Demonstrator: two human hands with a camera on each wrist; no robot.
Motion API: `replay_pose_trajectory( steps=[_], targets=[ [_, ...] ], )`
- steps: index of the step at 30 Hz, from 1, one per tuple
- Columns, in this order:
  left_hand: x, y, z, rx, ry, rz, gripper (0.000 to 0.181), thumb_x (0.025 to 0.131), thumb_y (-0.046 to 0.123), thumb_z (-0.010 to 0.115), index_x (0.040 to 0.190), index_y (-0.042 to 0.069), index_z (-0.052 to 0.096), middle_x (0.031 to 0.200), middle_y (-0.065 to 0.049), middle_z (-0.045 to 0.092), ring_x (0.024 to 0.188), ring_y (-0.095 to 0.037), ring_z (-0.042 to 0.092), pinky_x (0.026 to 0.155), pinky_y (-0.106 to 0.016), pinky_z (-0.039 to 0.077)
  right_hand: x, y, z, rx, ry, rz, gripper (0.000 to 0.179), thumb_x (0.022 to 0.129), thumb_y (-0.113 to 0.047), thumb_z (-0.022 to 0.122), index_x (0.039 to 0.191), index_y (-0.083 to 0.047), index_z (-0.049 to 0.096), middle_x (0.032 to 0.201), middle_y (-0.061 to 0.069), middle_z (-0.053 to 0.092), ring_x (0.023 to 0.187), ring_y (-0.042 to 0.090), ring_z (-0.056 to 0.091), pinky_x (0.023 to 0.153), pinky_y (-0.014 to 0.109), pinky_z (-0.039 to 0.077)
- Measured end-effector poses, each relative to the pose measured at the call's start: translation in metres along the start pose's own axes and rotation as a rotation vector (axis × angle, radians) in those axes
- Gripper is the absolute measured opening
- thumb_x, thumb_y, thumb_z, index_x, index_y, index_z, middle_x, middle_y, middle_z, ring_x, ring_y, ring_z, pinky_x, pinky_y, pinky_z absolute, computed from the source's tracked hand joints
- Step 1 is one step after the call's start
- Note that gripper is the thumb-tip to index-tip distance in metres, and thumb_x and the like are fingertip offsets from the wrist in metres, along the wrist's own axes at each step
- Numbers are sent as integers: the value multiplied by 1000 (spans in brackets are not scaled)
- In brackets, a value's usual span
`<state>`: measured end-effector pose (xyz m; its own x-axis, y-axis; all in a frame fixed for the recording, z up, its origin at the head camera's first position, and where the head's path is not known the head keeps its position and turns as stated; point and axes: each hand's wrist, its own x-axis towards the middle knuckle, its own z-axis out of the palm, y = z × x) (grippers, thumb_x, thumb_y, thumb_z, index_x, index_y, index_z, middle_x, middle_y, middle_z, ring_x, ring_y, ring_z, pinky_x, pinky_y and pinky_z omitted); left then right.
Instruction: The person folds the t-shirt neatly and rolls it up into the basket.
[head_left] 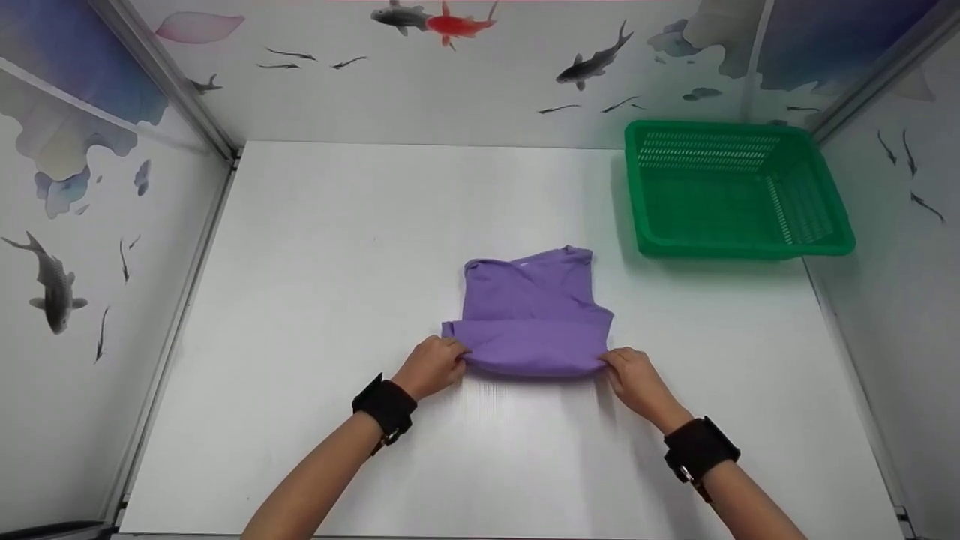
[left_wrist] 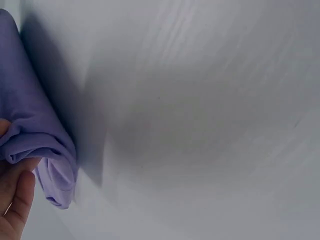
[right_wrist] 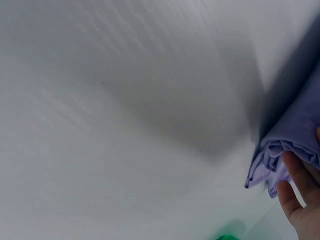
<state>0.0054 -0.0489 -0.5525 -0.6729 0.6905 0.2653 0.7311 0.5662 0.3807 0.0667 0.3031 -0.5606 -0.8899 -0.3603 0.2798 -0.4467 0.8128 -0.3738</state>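
A purple garment (head_left: 529, 292), likely a shirt, lies in the middle of the white table with its near part folded over in a wide band. My left hand (head_left: 435, 366) pinches the left end of the near folded edge. At the opposite end of that edge, my right hand (head_left: 631, 379) pinches the cloth between thumb and fingers. In the left wrist view the rolled layers of the purple garment (left_wrist: 35, 125) show between the fingers. The right wrist view has the garment's rolled end (right_wrist: 287, 142) against the fingertips.
A green plastic basket (head_left: 739, 214) with slotted sides stands at the table's back right corner. White panels with painted fish (head_left: 596, 64) wall the white table (head_left: 322, 247) at the back and both sides. Each wrist wears a black strap (head_left: 385, 407).
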Motion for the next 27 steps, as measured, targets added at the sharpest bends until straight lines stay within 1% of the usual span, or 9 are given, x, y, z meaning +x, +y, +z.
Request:
replay_pose_trajectory(
  steps=[3, 7, 10, 13, 15, 17, 20, 23, 27],
  targets=[
    [1, 1, -11, -79, -21, 2, 8, 79, -2, 70, 87, -3, 69, 77, -10, 66, 67, -19, 60, 62, -32, 49, 3, -2, -12, 43, -41, -2, 13, 78, 12, 67, 90, 8, 65, 84, 18, 65, 81, 34, 62, 72, 50, 49],
    [15, -6, -25, -191, -68, -42, 9, 77, -3, 66, 85, -4, 69, 76, -10, 65, 67, -18, 58, 63, -32, 49, 16, -2, -25, 102, -103, 64, 10, 81, 11, 65, 90, 8, 62, 84, 19, 62, 82, 36, 61, 74, 50, 49],
    [32, -16, -34, -262, -129, -124, 12, 77, -1, 64, 86, -5, 69, 76, -11, 65, 67, -18, 55, 64, -31, 48, 33, 1, -31, 130, -120, 141, 7, 85, 9, 62, 92, 8, 61, 87, 19, 61, 84, 37, 59, 76, 50, 48],
    [52, -28, -39, -312, -169, -236, 17, 78, 2, 63, 91, -7, 69, 81, -14, 67, 70, -20, 57, 66, -32, 48, 51, 8, -31, 154, -85, 196, 8, 87, 9, 60, 95, 9, 60, 90, 22, 62, 85, 38, 58, 78, 52, 47],
    [65, -35, -39, -336, -162, -309, 22, 80, 2, 62, 98, -9, 70, 90, -18, 70, 76, -25, 61, 71, -34, 51, 63, 15, -27, 170, -58, 233, 10, 87, 9, 59, 97, 11, 60, 92, 24, 62, 87, 40, 58, 80, 54, 47],
    [77, -42, -36, -352, -127, -370, 25, 82, 1, 61, 103, -9, 70, 97, -20, 70, 84, -29, 64, 78, -38, 52, 73, 22, -22, 191, -34, 273, 11, 89, 9, 57, 99, 13, 58, 94, 27, 61, 89, 42, 58, 81, 55, 46],
    [92, -48, -28, -388, -69, -439, 25, 86, 1, 57, 107, -8, 68, 102, -22, 69, 91, -33, 63, 84, -42, 50, 85, 32, -13, 248, -38, 355, 14, 93, 8, 52, 105, 15, 53, 101, 32, 59, 97, 47, 57, 87, 56, 44],
    [100, -52, -15, -428, -24, -502, 24, 91, 2, 53, 110, -7, 64, 104, -23, 67, 93, -35, 61, 86, -44, 48, 95, 40, -4, 321, -69, 442, 16, 98, 5, 45, 110, 15, 48, 110, 36, 56, 107, 49, 54, 93, 57, 41],
    [105, -55, 0, -453, 17, -609, 24, 94, 4, 50, 115, -4, 60, 108, -25, 66, 97, -38, 62, 88, -47, 47, 107, 45, 4, 386, -126, 532, 19, 101, 1, 38, 115, 13, 42, 120, 38, 51, 118, 50, 48, 100, 56, 37]
  ],
)
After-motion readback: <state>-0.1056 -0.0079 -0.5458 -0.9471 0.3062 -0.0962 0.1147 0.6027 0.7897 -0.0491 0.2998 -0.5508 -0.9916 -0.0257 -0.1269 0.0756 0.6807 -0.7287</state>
